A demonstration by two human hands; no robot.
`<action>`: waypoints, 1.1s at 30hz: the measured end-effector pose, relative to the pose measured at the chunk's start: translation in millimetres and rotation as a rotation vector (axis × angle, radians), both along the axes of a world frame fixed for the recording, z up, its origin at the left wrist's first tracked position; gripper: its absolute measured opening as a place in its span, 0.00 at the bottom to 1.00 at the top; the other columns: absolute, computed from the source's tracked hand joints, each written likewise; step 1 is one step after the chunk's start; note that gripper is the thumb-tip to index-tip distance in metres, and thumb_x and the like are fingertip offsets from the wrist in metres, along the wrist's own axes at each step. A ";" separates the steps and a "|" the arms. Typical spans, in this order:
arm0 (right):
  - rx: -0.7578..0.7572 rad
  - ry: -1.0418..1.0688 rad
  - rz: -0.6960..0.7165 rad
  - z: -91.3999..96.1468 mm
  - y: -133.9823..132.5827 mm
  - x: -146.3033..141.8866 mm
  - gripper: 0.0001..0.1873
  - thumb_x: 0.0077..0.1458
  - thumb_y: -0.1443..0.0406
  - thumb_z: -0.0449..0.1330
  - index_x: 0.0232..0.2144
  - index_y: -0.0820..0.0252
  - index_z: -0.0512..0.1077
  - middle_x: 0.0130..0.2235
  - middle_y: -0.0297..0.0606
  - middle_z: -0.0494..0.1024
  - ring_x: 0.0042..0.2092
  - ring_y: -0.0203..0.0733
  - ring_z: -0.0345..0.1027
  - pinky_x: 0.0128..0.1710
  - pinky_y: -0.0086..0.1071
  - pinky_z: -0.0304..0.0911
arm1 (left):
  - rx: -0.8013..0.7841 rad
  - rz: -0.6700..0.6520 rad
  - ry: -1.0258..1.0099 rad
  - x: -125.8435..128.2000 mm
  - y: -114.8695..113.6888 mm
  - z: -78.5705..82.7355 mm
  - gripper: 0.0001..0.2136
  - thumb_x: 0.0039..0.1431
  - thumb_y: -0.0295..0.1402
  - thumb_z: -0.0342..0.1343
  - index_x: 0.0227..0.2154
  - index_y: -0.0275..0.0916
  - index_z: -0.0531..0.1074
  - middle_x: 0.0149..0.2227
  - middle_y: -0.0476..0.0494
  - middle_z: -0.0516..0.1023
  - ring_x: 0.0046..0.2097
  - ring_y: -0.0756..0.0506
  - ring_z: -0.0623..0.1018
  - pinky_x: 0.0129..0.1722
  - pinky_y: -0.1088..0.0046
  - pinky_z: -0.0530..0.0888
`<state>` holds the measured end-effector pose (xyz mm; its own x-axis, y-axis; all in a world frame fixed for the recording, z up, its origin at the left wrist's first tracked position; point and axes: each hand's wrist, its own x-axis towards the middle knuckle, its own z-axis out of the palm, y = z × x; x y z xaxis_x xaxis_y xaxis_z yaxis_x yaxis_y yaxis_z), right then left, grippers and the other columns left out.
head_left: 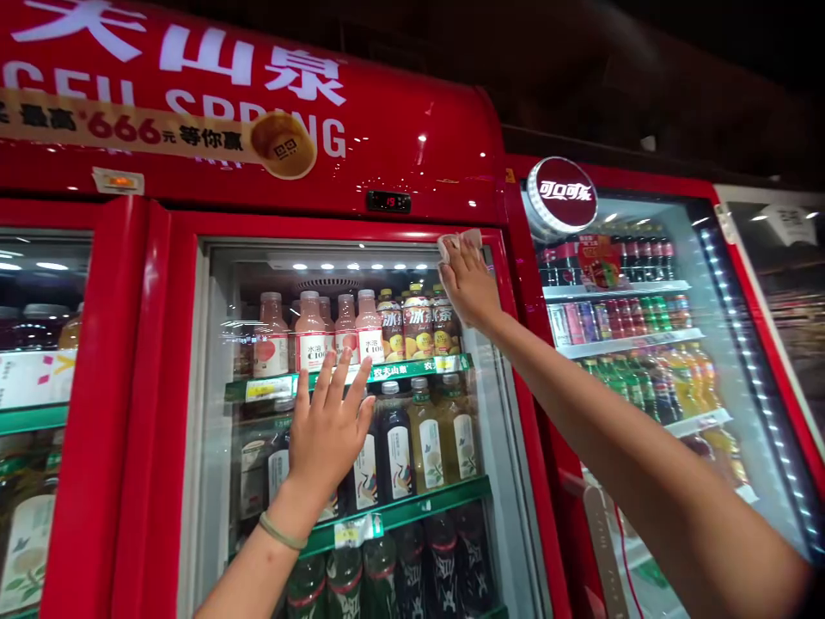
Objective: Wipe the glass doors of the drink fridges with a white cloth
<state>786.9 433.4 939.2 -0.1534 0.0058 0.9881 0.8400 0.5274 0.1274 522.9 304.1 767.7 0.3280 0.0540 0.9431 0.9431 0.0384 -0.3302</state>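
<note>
My left hand (329, 425) lies flat with spread fingers against the glass door (258, 266) of a red drinks fridge, a band round its wrist. Up at the door's top right corner, my right hand (470, 282) presses a pale cloth (461, 243) on the glass and the red frame (322, 228). Part of the cloth is hidden under the fingers. Behind the glass stand pink-capped bottles (309, 331), dark-labelled bottles with lemons (418, 322) and tea bottles (429, 438) on green-edged shelves.
To the right stands a second fridge with a round lit sign (563, 193) and rows of cans (612, 316) and bottles. Another red-framed door (39, 258) is at the left. A small temperature display (388, 202) sits above the middle door.
</note>
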 end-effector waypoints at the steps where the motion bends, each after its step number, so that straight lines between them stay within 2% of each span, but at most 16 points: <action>1: 0.008 0.007 -0.006 -3.5 1.8 2.6 0.34 0.72 0.49 0.31 0.75 0.46 0.40 0.76 0.30 0.48 0.76 0.48 0.40 0.74 0.53 0.46 | -0.001 -0.001 -0.001 0.2 0.5 -0.2 0.30 0.70 0.40 0.54 0.72 0.50 0.53 0.73 0.41 0.57 0.73 0.35 0.57 0.72 0.43 0.51; 5: 0.022 -0.125 -0.032 -10.2 9.9 13.1 0.33 0.72 0.49 0.33 0.75 0.43 0.39 0.75 0.27 0.49 0.75 0.48 0.42 0.74 0.52 0.46 | -0.003 -0.005 -0.010 0.6 2.3 -1.0 0.32 0.69 0.40 0.54 0.72 0.52 0.49 0.73 0.42 0.55 0.73 0.35 0.57 0.72 0.43 0.51; 9: -0.025 0.107 -0.045 -7.1 18.2 25.2 0.34 0.72 0.50 0.31 0.75 0.48 0.37 0.76 0.34 0.48 0.75 0.51 0.42 0.73 0.56 0.49 | 0.000 -0.007 -0.013 -0.1 2.3 -1.2 0.34 0.69 0.39 0.55 0.73 0.53 0.47 0.73 0.43 0.54 0.73 0.35 0.57 0.72 0.42 0.51; 13: -0.039 -0.007 -0.012 -10.6 21.9 36.9 0.34 0.71 0.47 0.34 0.74 0.44 0.42 0.75 0.30 0.49 0.75 0.49 0.42 0.73 0.54 0.48 | -0.007 -0.003 -0.008 0.5 1.5 -1.0 0.34 0.69 0.39 0.55 0.73 0.52 0.48 0.73 0.42 0.55 0.73 0.35 0.57 0.72 0.42 0.52; 16: -0.077 0.145 0.018 -16.8 18.8 36.4 0.35 0.71 0.47 0.32 0.74 0.46 0.44 0.75 0.33 0.52 0.75 0.51 0.42 0.72 0.58 0.48 | 0.006 0.001 -0.012 1.9 0.8 -1.1 0.33 0.69 0.39 0.55 0.73 0.52 0.49 0.73 0.41 0.55 0.73 0.35 0.57 0.72 0.42 0.52; 18: -0.084 0.175 0.024 -22.9 13.9 29.7 0.35 0.71 0.48 0.32 0.74 0.49 0.44 0.75 0.36 0.52 0.76 0.51 0.40 0.72 0.58 0.48 | 0.013 0.010 -0.010 2.4 0.5 -1.2 0.33 0.69 0.38 0.55 0.72 0.51 0.50 0.73 0.41 0.56 0.73 0.35 0.58 0.72 0.42 0.53; 21: -0.053 -0.050 0.036 -29.7 7.1 18.6 0.33 0.71 0.48 0.35 0.74 0.45 0.47 0.75 0.32 0.51 0.76 0.48 0.41 0.74 0.52 0.46 | 0.018 0.022 0.007 1.6 0.4 -1.2 0.29 0.69 0.38 0.54 0.71 0.47 0.56 0.72 0.39 0.59 0.72 0.34 0.59 0.71 0.42 0.54; 22: -0.050 -0.064 0.040 -30.4 5.8 15.1 0.33 0.71 0.48 0.36 0.73 0.44 0.47 0.75 0.31 0.52 0.75 0.48 0.42 0.74 0.52 0.47 | 0.021 0.021 0.011 0.9 0.3 -1.2 0.28 0.69 0.38 0.54 0.70 0.46 0.58 0.71 0.39 0.60 0.72 0.34 0.60 0.71 0.42 0.55; 26: -0.120 0.261 0.009 -34.7 0.0 -8.6 0.35 0.71 0.50 0.32 0.74 0.51 0.44 0.74 0.39 0.52 0.75 0.54 0.43 0.71 0.59 0.50 | 0.033 -0.017 0.024 -4.8 -2.8 -0.5 0.25 0.69 0.37 0.55 0.67 0.42 0.61 0.68 0.36 0.66 0.71 0.35 0.62 0.70 0.45 0.60; 27: -0.124 0.273 -0.001 -38.1 -3.2 -17.6 0.35 0.71 0.51 0.31 0.75 0.52 0.43 0.75 0.40 0.52 0.75 0.55 0.43 0.71 0.60 0.49 | 0.036 -0.030 0.018 -7.3 -4.9 -0.2 0.25 0.68 0.37 0.55 0.66 0.40 0.62 0.68 0.34 0.67 0.71 0.34 0.62 0.69 0.46 0.62; 31: -0.057 -0.068 0.006 -54.7 -22.2 -51.5 0.32 0.72 0.51 0.35 0.74 0.46 0.45 0.75 0.31 0.51 0.75 0.47 0.41 0.74 0.52 0.44 | 0.009 -0.033 -0.010 -24.3 -20.7 -0.2 0.24 0.68 0.38 0.56 0.63 0.36 0.64 0.65 0.31 0.69 0.71 0.35 0.62 0.65 0.54 0.69; 33: -0.060 -0.052 0.023 -58.4 -30.9 -65.2 0.32 0.72 0.52 0.37 0.74 0.46 0.45 0.75 0.31 0.50 0.75 0.47 0.41 0.74 0.51 0.43 | -0.027 0.010 -0.008 -36.6 -31.3 -2.0 0.24 0.69 0.38 0.55 0.64 0.37 0.63 0.65 0.32 0.69 0.70 0.36 0.64 0.65 0.55 0.70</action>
<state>721.7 402.5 880.7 -0.2049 0.0606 0.9769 0.8208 0.5544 0.1377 486.3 272.8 765.7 0.3196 0.0829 0.9439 0.9454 0.0385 -0.3235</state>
